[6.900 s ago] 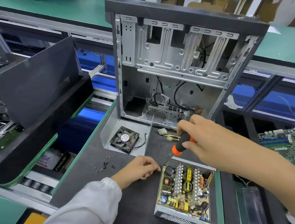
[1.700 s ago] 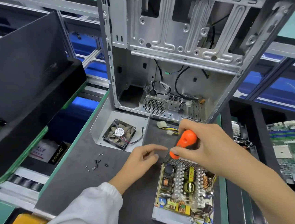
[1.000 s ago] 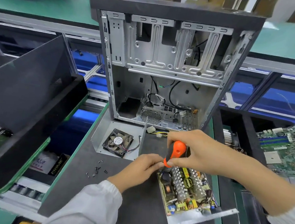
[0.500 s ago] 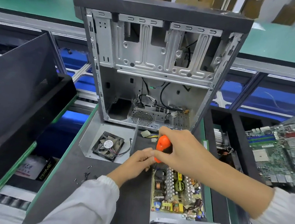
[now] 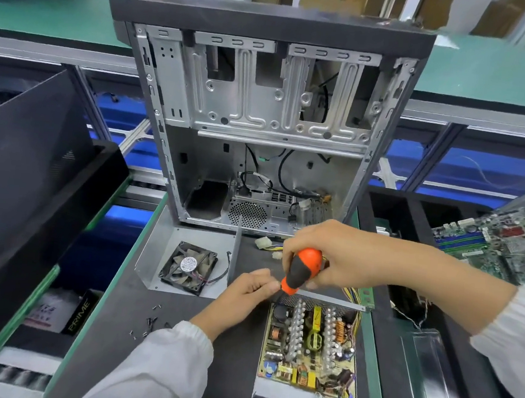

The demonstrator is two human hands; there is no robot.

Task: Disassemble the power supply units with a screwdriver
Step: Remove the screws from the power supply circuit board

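Right hand [image 5: 338, 256] comes from right, fingers curled around orange-black screwdriver [image 5: 302, 270], tip down at far left corner of open power supply [image 5: 310, 349]. Left hand [image 5: 248, 289] reaches from near side, fingers bent, fingertips pinching at screwdriver tip. Power supply lies on dark mat [image 5: 110, 328], near of empty computer case [image 5: 261, 119]. Fan [image 5: 188, 267] left of it.

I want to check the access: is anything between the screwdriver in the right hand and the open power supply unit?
Nothing visible blocks it. The right hand grips the screwdriver, whose shaft reaches the far left corner of the power supply unit. Only the left hand is there, its fingertips beside the shaft; the tip itself is hidden.
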